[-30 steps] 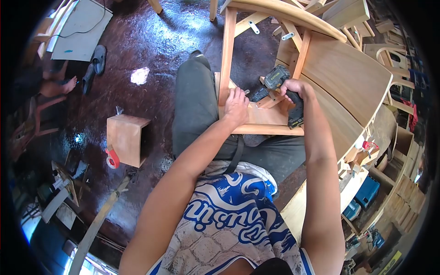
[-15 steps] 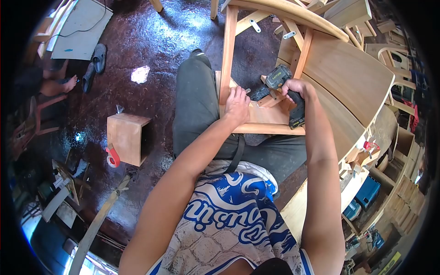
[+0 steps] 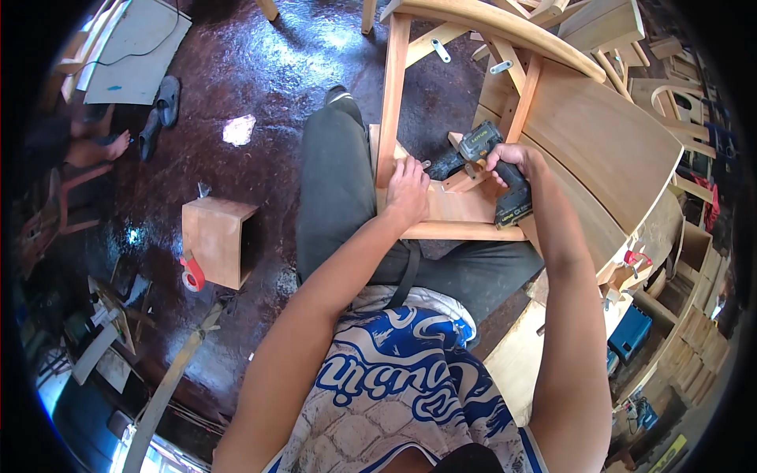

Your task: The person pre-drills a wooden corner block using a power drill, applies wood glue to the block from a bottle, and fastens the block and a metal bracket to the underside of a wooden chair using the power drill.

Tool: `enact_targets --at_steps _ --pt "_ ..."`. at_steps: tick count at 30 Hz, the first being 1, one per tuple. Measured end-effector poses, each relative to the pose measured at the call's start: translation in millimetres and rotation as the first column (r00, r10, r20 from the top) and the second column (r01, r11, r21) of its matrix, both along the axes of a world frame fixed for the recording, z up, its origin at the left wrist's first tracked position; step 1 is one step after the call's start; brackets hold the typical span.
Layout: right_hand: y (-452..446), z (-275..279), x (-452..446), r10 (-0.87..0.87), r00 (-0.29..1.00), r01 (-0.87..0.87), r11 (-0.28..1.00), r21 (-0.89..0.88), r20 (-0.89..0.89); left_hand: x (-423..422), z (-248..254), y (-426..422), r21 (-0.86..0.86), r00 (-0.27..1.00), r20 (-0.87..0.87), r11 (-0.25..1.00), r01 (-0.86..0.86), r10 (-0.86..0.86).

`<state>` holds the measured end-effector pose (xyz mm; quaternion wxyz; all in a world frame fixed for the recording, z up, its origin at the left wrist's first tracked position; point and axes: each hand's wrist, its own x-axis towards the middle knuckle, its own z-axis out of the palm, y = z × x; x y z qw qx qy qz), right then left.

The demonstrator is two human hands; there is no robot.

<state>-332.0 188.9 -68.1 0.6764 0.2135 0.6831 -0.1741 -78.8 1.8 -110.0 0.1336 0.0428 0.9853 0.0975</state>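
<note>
A light wooden chair frame (image 3: 396, 102) lies across my lap, its legs and rails forming an open box. My left hand (image 3: 408, 191) is closed over its near left corner, fingers bent, beside a small metal plate (image 3: 426, 165). My right hand (image 3: 516, 160) grips the handle of a dark cordless drill (image 3: 479, 143). The drill's nose points left, toward the plate by my left fingertips; whether it touches is hard to make out. Further metal plates (image 3: 440, 50) sit on the frame's far corner braces. What lies under my left palm is hidden.
A wide wooden panel (image 3: 603, 130) adjoins the frame on the right. On the floor at left stand a small wooden box (image 3: 214, 240) and a red tape dispenser (image 3: 192, 273). Slippers (image 3: 167, 102) and another person's bare foot (image 3: 118, 147) are at far left. A blue case (image 3: 629, 334) is at right.
My right hand and the drill have shifted slightly right and down, the drill's nose drawing back a little from my left hand. My left hand stays at the frame corner.
</note>
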Motion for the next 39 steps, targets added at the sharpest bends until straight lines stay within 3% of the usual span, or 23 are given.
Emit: enact_targets --at_steps 7,11,20,23,29,31,39 --pt "10.4 -4.8 -10.3 -0.001 0.983 0.043 0.974 -0.222 0.186 0.3 -1.0 1.0 0.008 0.999 -0.041 1.0 -0.021 0.021" --pt "22.2 -26.7 -13.4 -0.08 0.954 0.14 0.972 -0.19 0.29 -0.9 3.8 2.3 0.017 1.0 -0.014 0.999 -0.028 0.028" --pt "18.2 -23.0 -9.7 -0.095 0.957 0.154 0.967 -0.201 0.276 -4.1 10.0 1.3 0.008 1.0 -0.023 1.0 -0.013 0.013" --pt "18.6 -24.9 -7.9 -0.094 0.965 0.141 0.973 -0.182 0.245 -6.7 16.2 1.3 -0.016 0.995 0.102 1.0 0.014 -0.012" --pt "13.6 -16.7 -4.7 -0.098 0.968 0.145 0.97 -0.194 0.23 -7.0 14.3 2.4 -0.079 0.993 0.112 0.995 0.056 -0.047" --pt "13.9 -17.5 -4.6 -0.102 0.965 0.15 0.97 -0.191 0.24 -5.8 10.1 4.0 -0.103 0.999 0.029 0.994 0.039 -0.036" --pt "11.5 -10.7 -0.7 -0.111 0.971 0.146 0.976 -0.162 0.21 -5.5 6.8 6.3 -0.148 0.997 0.064 0.987 0.058 -0.049"
